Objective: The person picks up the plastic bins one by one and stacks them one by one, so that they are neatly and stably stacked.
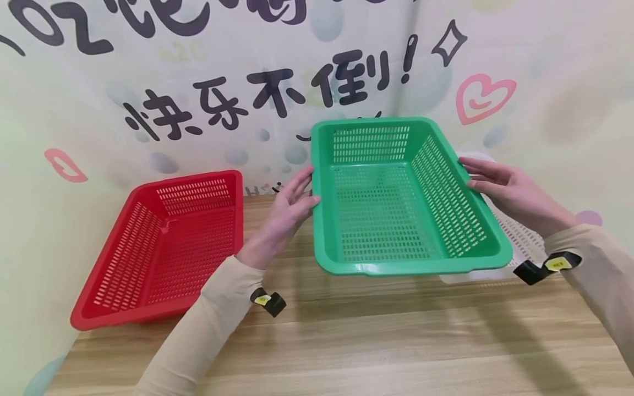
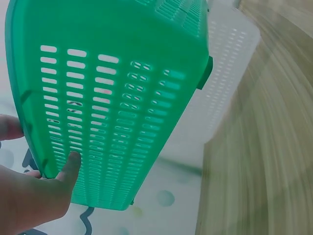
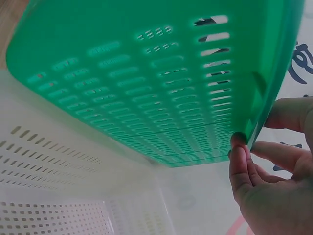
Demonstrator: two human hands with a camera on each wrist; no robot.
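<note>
A green slotted plastic basket [image 1: 381, 267] is held up above the table, tilted so its inside faces the head camera; nothing lies in it. My left hand [image 1: 284, 214] grips its left rim, and in the left wrist view a finger [image 2: 71, 169] presses the outer side wall. On the opposite rim, my right hand [image 1: 515, 192] pinches the edge, with fingertips [image 3: 239, 142] under the lip in the right wrist view. Behind and below the green basket, a white basket [image 3: 58, 117] stands on the table, partly hidden by it in the head view.
To the left a red slotted basket [image 1: 119, 318] stands on the wooden table [image 1: 346, 352]. A printed cloth or wall [image 1: 277, 49] with black lettering and pink hearts rises behind the table. Black straps [image 1: 550, 267] sit around both sleeved wrists.
</note>
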